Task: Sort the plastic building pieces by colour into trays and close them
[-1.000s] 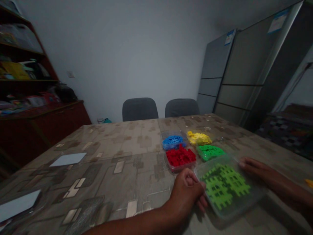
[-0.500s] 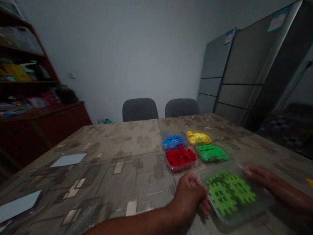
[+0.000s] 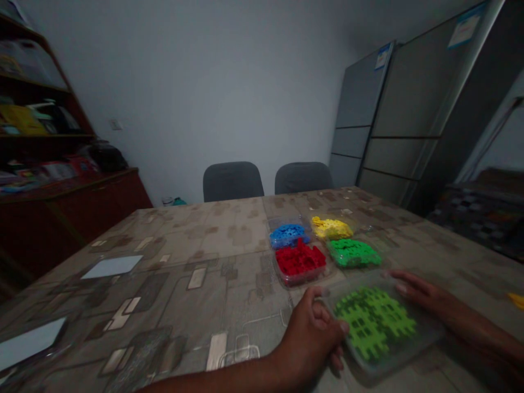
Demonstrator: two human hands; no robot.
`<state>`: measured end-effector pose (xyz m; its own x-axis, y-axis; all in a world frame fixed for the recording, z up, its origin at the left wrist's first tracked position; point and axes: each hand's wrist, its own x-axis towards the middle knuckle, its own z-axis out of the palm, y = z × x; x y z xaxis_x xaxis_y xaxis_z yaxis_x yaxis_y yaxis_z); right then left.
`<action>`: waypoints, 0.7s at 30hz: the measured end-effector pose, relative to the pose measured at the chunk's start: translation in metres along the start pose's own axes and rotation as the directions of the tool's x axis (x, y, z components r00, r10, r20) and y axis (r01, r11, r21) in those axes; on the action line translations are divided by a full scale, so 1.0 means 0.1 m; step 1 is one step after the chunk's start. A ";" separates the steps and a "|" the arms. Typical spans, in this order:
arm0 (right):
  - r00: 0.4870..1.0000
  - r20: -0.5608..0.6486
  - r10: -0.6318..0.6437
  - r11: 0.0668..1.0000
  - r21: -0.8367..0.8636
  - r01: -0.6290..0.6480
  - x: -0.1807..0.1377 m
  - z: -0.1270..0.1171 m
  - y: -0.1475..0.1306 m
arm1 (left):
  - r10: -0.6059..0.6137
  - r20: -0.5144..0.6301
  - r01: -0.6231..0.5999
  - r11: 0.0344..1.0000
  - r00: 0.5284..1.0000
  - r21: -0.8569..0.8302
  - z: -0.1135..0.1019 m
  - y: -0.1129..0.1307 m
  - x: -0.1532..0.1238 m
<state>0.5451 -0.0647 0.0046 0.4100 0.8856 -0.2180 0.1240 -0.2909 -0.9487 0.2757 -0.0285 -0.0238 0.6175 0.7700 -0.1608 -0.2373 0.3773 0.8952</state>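
A clear plastic box [image 3: 403,360] with light green notched building pieces [image 3: 374,322] inside is between my hands, near the front of the table. My left hand [image 3: 313,333] grips its left edge, the fingers curled and the thumb at the rim. On the far right side, my right hand [image 3: 428,300] holds the box with its fingers along the edge; its thumb is hard to make out. Just beyond are open clear boxes of red pieces [image 3: 301,259], green pieces [image 3: 354,252], blue pieces [image 3: 289,234] and yellow pieces [image 3: 331,227].
Two flat pale rectangles [image 3: 112,266] lie on the left of the patterned table [image 3: 229,284]. A yellow piece [image 3: 516,300] shows at the right edge. Two grey chairs [image 3: 233,182] stand behind the table, with a shelf cabinet [image 3: 77,194] to the left and a tall fridge-like cabinet [image 3: 403,120] to the right.
The light green box and both hands have shifted slightly left. My right hand's fingers have slid leftward along the box's far edge. The view has tilted a little.
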 end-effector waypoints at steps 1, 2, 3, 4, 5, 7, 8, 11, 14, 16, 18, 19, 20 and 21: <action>1.000 0.004 0.008 1.000 0.022 -0.008 -0.02 0.01 -0.01 | -0.017 0.000 0.017 1.000 1.000 -0.012 0.01 0.01 0.00; 1.000 0.015 0.016 0.999 0.032 -0.017 -0.03 0.01 -0.03 | -0.031 -0.001 0.031 0.999 1.000 -0.022 0.02 0.01 0.00; 0.999 0.031 0.017 1.000 0.026 -0.018 -0.04 0.01 -0.04 | -0.043 -0.002 0.043 0.999 0.999 -0.028 0.02 0.02 0.00; 0.999 0.048 0.010 1.000 0.003 -0.010 -0.05 0.01 -0.06 | -0.050 -0.001 0.050 0.998 0.999 -0.031 0.03 0.02 0.00; 0.998 0.061 0.000 1.000 -0.022 0.001 -0.05 0.01 -0.07 | -0.053 0.002 0.053 0.998 0.999 -0.031 0.03 0.03 0.00; 0.997 0.072 -0.004 1.000 -0.031 0.006 -0.05 0.01 -0.08 | -0.051 0.009 0.051 0.999 0.999 -0.006 0.03 0.03 -0.01; 0.998 0.066 0.004 1.000 -0.012 -0.003 -0.05 0.02 -0.08 | -0.042 0.009 0.042 0.999 0.999 0.028 0.03 0.03 -0.01; 0.999 0.037 0.032 0.998 0.055 -0.034 -0.05 0.05 -0.06 | 0.044 -0.028 -0.036 0.970 0.999 0.241 0.02 0.03 -0.04; 0.999 0.043 0.024 0.998 0.049 -0.026 -0.05 0.04 -0.05 | 0.227 -0.050 -0.168 0.833 0.973 0.527 0.01 0.09 -0.10; 0.997 0.070 0.014 1.000 0.020 -0.015 -0.06 0.03 -0.06 | 0.305 -0.019 -0.215 0.715 0.952 0.666 0.01 0.15 -0.14; 0.995 0.099 -0.016 1.000 -0.025 0.018 -0.05 0.01 -0.06 | 0.308 0.051 -0.235 0.601 0.950 0.764 0.00 0.22 -0.17; 0.993 0.114 -0.030 0.998 -0.049 0.035 -0.05 0.01 -0.05 | 0.288 0.092 -0.243 0.547 0.953 0.801 0.00 0.24 -0.17; 0.991 0.124 -0.044 0.996 -0.068 0.053 -0.04 0.01 -0.04 | 0.260 0.132 -0.249 0.496 0.957 0.832 0.00 0.27 -0.18; 0.990 0.131 -0.058 0.994 -0.084 0.069 -0.02 0.01 -0.03 | 0.232 0.159 -0.251 0.451 0.960 0.857 0.01 0.29 -0.17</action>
<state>0.5434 -0.0656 0.0075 0.2804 0.9407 -0.1910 0.2275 -0.2584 -0.9389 0.2586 -0.0314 0.0049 0.6566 0.7447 0.1199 0.3802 -0.4641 0.8001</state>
